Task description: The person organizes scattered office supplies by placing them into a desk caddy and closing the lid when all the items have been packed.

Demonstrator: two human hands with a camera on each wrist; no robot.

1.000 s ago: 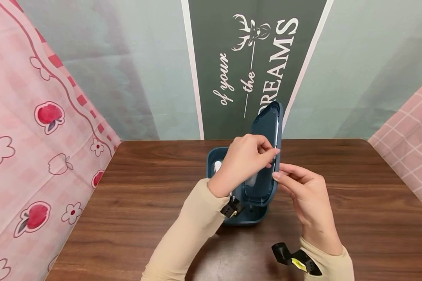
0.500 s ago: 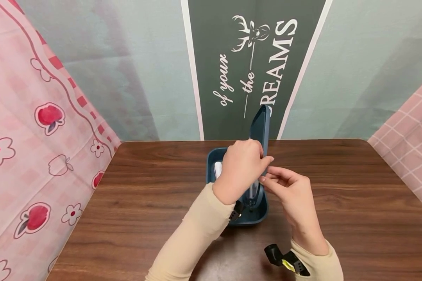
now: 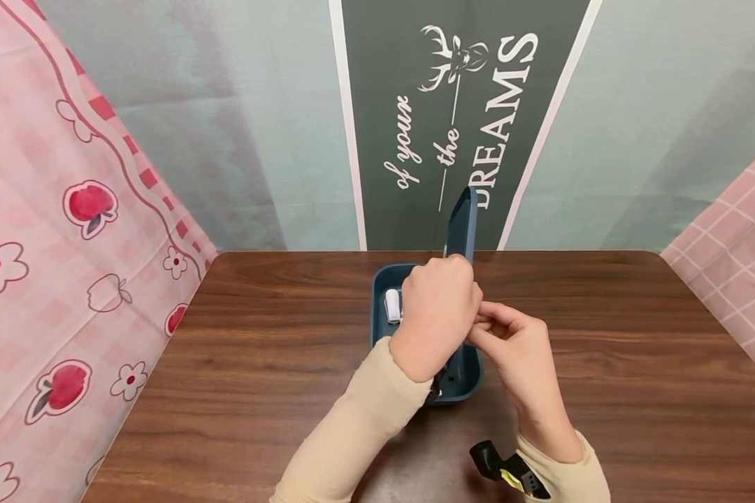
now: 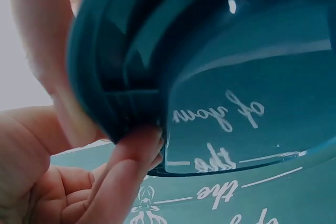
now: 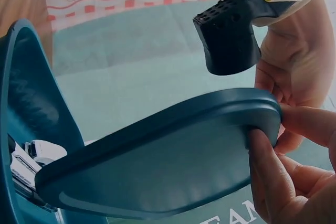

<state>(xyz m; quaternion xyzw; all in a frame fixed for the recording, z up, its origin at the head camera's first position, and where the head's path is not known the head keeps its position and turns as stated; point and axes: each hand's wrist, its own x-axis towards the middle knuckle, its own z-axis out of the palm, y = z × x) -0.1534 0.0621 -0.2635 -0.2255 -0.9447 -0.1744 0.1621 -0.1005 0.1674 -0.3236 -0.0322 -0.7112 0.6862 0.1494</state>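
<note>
A dark blue plastic lid stands nearly on edge above a matching open box on the table. My left hand reaches across the box and pinches the lid's edge between thumb and fingers. Opposite it, my right hand pinches the same end of the lid from the right. The smooth outer face of the lid faces the right wrist camera; its glossy, ridged inner side fills much of the left wrist view. A white item lies in the box, and my left hand hides much of the contents.
In the right wrist view, white and black items sit inside the box. A brown wooden table bears the box. Behind hangs a grey-green cloth with lettering; a pink patterned cloth borders the left.
The lid has swung leftward and now shows nearly edge-on. Both hands have come closer together along with it, the right hand shifting left. More of the white item shows.
</note>
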